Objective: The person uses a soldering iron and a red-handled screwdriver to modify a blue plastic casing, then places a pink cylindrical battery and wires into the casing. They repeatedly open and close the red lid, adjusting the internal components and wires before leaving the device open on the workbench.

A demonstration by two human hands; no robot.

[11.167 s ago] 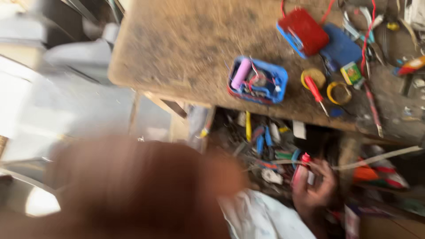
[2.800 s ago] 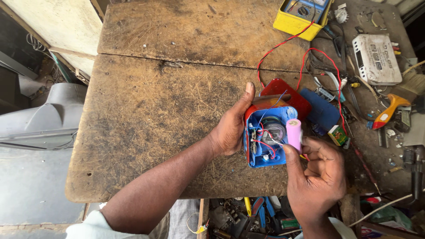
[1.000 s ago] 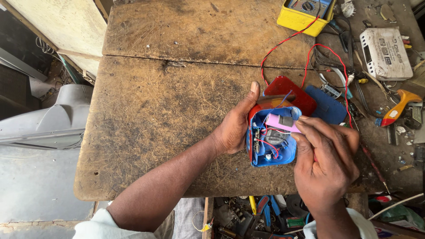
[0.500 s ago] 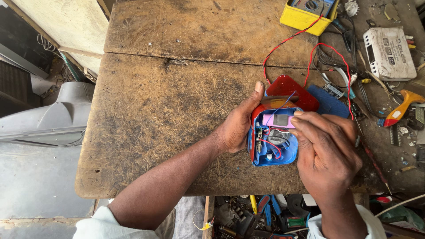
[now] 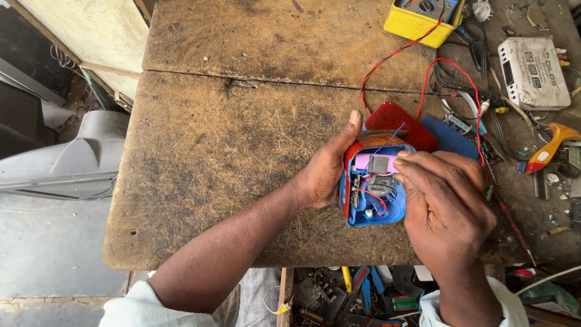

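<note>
Nearest to the camera, below the table edge, a heap of small tools and parts lay in a lower space, between the two white sleeves. The right hand came up from there and bent over the open blue casing; its fingers pressed on a pink cylindrical battery cell that sat across the upper part of the casing, so they were curled down on the cell and not released. The left hand gripped the casing from its left side, with the thumb up along the red-orange rim. The casing rested on the worn wooden table, near the right part of it, and thin red and blue wires were visible inside. Just behind the casing lay a red cover piece and a blue cover piece. Red leads ran farther back to a yellow multimeter. At the far right were a white box-shaped device and an orange-handled tool.
</note>
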